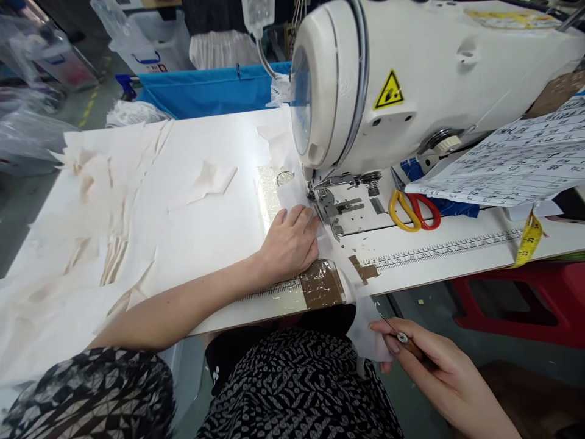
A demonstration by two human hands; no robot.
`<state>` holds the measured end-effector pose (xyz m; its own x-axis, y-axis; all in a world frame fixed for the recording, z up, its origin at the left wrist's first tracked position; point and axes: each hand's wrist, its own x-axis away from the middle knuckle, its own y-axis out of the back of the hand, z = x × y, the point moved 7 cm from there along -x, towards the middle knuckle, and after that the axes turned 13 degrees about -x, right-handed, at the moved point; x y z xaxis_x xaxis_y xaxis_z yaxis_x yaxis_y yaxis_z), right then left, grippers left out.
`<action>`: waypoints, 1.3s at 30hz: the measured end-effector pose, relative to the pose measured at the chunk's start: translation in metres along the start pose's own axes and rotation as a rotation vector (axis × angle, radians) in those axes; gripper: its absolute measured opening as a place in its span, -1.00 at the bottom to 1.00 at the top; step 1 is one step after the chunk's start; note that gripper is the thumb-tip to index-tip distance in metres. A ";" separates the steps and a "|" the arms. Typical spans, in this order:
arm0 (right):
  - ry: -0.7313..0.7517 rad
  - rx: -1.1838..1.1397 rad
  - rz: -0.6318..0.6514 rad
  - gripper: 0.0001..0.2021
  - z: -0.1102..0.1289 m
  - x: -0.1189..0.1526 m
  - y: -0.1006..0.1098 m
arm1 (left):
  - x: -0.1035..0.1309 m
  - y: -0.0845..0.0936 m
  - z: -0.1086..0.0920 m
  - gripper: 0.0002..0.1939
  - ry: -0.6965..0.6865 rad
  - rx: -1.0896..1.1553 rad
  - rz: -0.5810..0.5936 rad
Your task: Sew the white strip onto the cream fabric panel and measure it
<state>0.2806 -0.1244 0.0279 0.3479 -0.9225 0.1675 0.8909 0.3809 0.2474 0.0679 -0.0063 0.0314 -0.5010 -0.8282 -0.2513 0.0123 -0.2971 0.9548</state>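
A thin white fabric strip [365,326] runs from beside the sewing machine's needle area down over the table's front edge. My left hand [292,241] rests on its upper part, fingers bent and pressed on the cloth, just left of the presser foot. Below the table edge, my right hand [425,360] holds an awl [409,346] with a wooden handle, its thin metal tip pointing up and left. The fingertips of that hand also touch the strip's lower end. Above the plate stands the white sewing machine [347,85].
Yellow-and-red scissors [414,210] lie right of the needle plate. Pale fabric pieces [114,213] cover the table's left side. A written sheet [507,158] and a yellow measuring tape [529,241] are at right. A red stool [525,302] stands below.
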 end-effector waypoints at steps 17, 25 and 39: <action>0.131 -0.004 0.092 -0.76 0.016 -0.039 -0.019 | -0.004 0.002 0.003 -0.56 0.009 -0.010 -0.006; -0.173 -0.558 -0.005 -0.67 -0.020 -0.036 -0.052 | -0.011 0.007 0.006 -0.63 0.003 -0.104 -0.007; -0.020 -0.447 -0.192 -0.71 -0.009 -0.033 -0.049 | -0.007 0.008 0.007 -0.59 0.009 -0.037 0.061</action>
<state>0.2283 -0.1136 0.0014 0.1633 -0.9703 0.1786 0.9782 0.1356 -0.1575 0.0650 0.0007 0.0417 -0.4906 -0.8494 -0.1946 0.0748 -0.2635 0.9617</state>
